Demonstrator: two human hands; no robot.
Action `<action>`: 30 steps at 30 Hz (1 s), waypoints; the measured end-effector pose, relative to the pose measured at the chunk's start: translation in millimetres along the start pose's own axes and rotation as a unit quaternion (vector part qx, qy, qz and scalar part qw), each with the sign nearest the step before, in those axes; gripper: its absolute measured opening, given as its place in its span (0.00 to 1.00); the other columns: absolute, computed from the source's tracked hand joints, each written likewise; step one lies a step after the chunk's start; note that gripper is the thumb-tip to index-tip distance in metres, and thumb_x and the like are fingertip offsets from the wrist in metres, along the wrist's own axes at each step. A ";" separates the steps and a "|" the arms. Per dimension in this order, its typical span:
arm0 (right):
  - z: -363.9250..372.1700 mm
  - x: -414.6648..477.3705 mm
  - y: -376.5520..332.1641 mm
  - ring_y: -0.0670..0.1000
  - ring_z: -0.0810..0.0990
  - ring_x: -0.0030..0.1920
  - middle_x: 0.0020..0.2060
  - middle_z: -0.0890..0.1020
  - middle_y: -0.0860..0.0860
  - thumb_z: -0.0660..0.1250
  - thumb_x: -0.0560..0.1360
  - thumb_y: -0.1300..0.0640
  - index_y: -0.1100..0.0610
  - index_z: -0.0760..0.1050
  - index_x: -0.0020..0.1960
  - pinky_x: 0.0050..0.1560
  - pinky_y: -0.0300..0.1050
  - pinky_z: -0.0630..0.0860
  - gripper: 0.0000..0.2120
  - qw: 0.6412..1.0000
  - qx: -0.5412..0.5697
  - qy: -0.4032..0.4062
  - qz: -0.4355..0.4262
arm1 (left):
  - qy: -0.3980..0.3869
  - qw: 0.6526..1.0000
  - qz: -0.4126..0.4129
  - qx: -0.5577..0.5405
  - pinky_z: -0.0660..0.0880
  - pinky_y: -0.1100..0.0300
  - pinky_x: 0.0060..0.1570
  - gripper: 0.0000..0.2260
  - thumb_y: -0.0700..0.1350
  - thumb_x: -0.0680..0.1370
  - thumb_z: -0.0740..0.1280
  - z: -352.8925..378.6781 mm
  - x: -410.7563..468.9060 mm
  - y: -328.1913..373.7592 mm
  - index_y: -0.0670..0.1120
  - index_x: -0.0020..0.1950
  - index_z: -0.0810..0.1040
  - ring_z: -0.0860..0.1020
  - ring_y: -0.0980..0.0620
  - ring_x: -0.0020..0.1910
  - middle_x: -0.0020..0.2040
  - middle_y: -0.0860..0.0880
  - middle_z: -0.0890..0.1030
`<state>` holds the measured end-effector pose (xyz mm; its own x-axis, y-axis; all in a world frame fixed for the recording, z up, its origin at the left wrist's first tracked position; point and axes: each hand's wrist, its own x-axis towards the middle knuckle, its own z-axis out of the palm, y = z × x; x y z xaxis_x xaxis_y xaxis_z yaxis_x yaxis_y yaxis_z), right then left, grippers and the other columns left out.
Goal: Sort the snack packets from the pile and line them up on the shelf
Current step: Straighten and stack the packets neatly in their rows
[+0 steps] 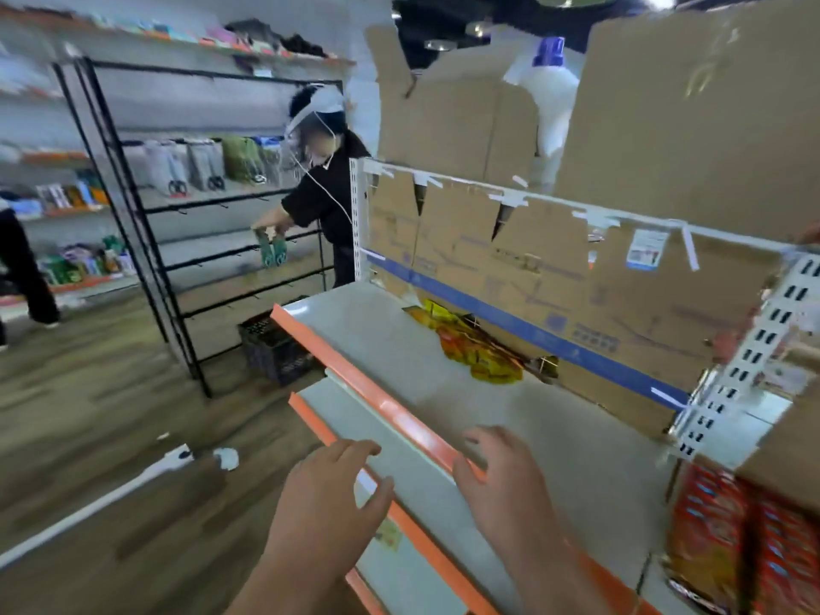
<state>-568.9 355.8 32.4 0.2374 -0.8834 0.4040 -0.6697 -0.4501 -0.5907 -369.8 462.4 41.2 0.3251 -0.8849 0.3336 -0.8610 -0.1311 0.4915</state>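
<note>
Low in the middle of the frame, the left hand [330,486] and right hand [501,472] hover over the orange front edge of the shelf [377,341], fingers loosely spread and holding nothing, likely poised to reach. At centre the pile of yellow snack packets [475,348] lies heaped against the cardboard backing [532,268], well apart from both hands; red packets [727,539] stand at lower right

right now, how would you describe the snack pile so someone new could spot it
Find the white shelf with the orange front edge and the cardboard back wall. The snack pile lies at the foot of that cardboard, below its blue stripe. It is a loose yellow-and-orange heap, unlike the red packets on the right.
</note>
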 end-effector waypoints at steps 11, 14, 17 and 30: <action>76.6 142.5 45.6 0.53 0.80 0.50 0.47 0.83 0.49 0.75 0.70 0.57 0.54 0.82 0.51 0.52 0.51 0.78 0.10 0.998 -0.008 0.042 0.049 | -0.097 0.995 0.024 0.008 0.65 0.75 0.51 0.16 0.63 0.77 0.62 50.4 156.7 -41.1 0.61 0.62 0.80 0.76 0.65 0.52 0.52 0.70 0.75; 78.7 183.9 68.7 0.55 0.81 0.51 0.46 0.83 0.50 0.75 0.71 0.57 0.55 0.82 0.52 0.52 0.52 0.79 0.10 0.994 -0.030 0.058 0.091 | -0.117 0.991 0.056 0.008 0.70 0.65 0.56 0.19 0.63 0.75 0.59 68.4 204.4 -40.5 0.60 0.61 0.80 0.77 0.60 0.57 0.53 0.65 0.79; 82.2 211.6 91.3 0.55 0.82 0.54 0.52 0.84 0.52 0.75 0.72 0.56 0.56 0.82 0.59 0.55 0.47 0.77 0.15 0.987 -0.045 0.063 0.141 | -0.133 0.987 0.087 0.011 0.70 0.62 0.61 0.21 0.63 0.75 0.58 89.0 247.9 -37.3 0.59 0.64 0.79 0.75 0.58 0.60 0.58 0.62 0.80; 120.0 256.1 131.5 0.57 0.73 0.70 0.72 0.74 0.53 0.66 0.75 0.41 0.51 0.69 0.77 0.72 0.55 0.68 0.32 0.966 -0.123 -0.039 0.226 | -0.181 0.952 0.243 0.036 0.74 0.44 0.63 0.28 0.64 0.74 0.61 182.4 374.9 -37.2 0.56 0.72 0.73 0.72 0.47 0.70 0.70 0.53 0.76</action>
<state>-511.7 54.8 -25.7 -0.0719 -0.9939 0.0841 -0.8616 0.0194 -0.5071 -287.2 54.0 1.2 -0.2640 -0.9433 0.2013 -0.9038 0.3148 0.2899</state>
